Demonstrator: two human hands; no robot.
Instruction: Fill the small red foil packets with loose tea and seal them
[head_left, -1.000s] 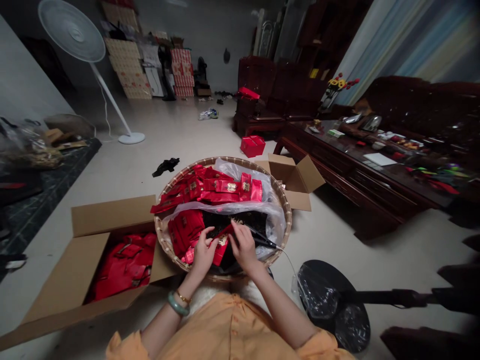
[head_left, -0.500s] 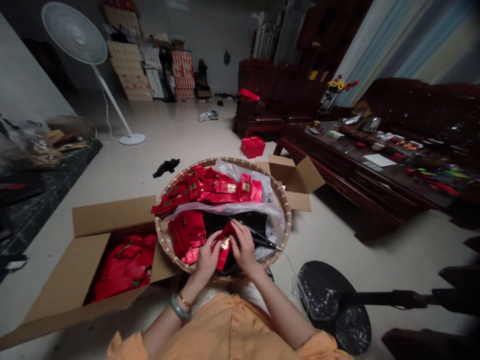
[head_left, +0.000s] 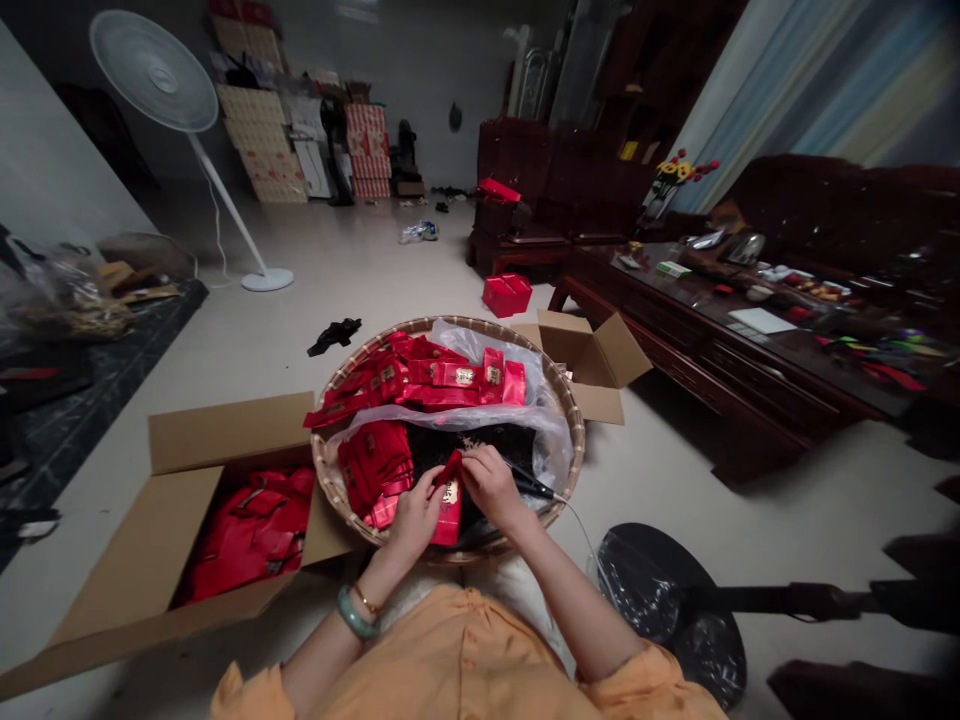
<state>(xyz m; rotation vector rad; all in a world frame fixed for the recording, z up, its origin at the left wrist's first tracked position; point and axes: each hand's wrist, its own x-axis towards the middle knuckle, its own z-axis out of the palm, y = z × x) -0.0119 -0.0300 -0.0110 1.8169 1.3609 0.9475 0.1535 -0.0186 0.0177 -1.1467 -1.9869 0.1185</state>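
Over the near part of a round woven basket [head_left: 576, 440], both my hands hold one small red packet [head_left: 448, 520] with a gold label. My left hand [head_left: 416, 515] pinches its left side near the top. The fingers of my right hand [head_left: 491, 485] are closed at its upper right edge. Left of my hands lies a stack of red packets [head_left: 371, 465]. More red packets [head_left: 427, 375] lie at the back on clear plastic sheeting [head_left: 551, 425]. Dark loose material [head_left: 517, 440] fills the middle, where a black tool with a white cord [head_left: 536, 487] is partly hidden by my right hand.
An open carton [head_left: 135, 540] of red packets [head_left: 251, 535] stands at the left. Another open carton [head_left: 581, 350] is behind the basket. A black round base [head_left: 667, 570] under plastic stands at right, near a dark wooden table [head_left: 697, 340]. A white fan [head_left: 266, 279] stands back left.
The packet now hangs more upright, with its top edge pinched up between my fingers. My right hand has shifted slightly to the right, uncovering light bits on the dark material.
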